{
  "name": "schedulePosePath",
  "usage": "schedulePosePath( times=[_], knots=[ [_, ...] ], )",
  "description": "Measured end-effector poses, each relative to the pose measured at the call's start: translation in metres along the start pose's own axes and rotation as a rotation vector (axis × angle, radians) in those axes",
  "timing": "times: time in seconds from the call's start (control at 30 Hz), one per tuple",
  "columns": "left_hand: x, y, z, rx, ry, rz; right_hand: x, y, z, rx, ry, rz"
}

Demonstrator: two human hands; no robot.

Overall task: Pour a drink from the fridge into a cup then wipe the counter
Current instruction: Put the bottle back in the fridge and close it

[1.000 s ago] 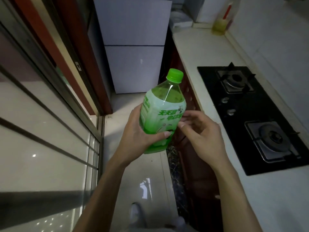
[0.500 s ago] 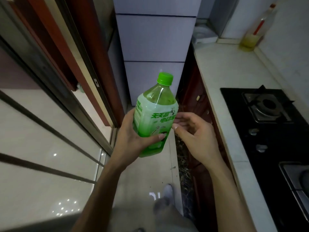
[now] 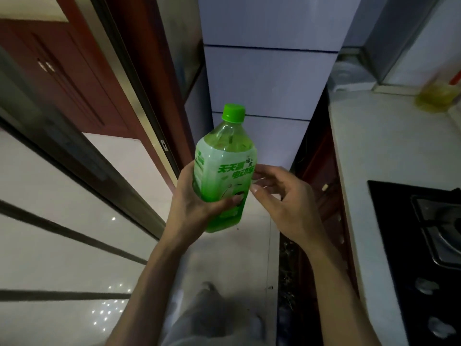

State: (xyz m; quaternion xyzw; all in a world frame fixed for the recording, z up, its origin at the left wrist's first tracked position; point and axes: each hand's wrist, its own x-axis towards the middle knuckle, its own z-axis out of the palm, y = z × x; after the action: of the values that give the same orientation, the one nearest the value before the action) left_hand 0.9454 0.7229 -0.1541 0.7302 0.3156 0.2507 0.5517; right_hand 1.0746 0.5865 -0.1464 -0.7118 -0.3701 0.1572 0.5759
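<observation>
Bottle (image 3: 224,176) fetch looks done, the rest is open. Fridge (image 3: 269,78) straight ahead, doors closed. Counter (image 3: 386,158) on my right with the hob (image 3: 424,221); no cup or cloth in view. Bottle is in the air between me and the fridge, near upright, mostly full. My left hand (image 3: 197,208) wraps its lower body. Right hand (image 3: 282,203) is relaxed, fingertips at the label, contact unclear. Cap (image 3: 233,112) is on. Left, I'd judge: find cup, uncap, pour, wipe.
</observation>
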Motion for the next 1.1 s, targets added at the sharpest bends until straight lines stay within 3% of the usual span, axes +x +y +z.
schedulePosePath(
  times=[0.73, 1.1],
  knots=[
    [0.289, -0.028, -0.045, -0.114, 0.003, 0.016, 0.283, 0.018, 0.069, -0.163, -0.011, -0.011],
    [0.344, -0.028, -0.065, -0.157, 0.139, -0.081, 0.392, 0.018, 0.084, -0.086, -0.251, 0.002]
  ],
)
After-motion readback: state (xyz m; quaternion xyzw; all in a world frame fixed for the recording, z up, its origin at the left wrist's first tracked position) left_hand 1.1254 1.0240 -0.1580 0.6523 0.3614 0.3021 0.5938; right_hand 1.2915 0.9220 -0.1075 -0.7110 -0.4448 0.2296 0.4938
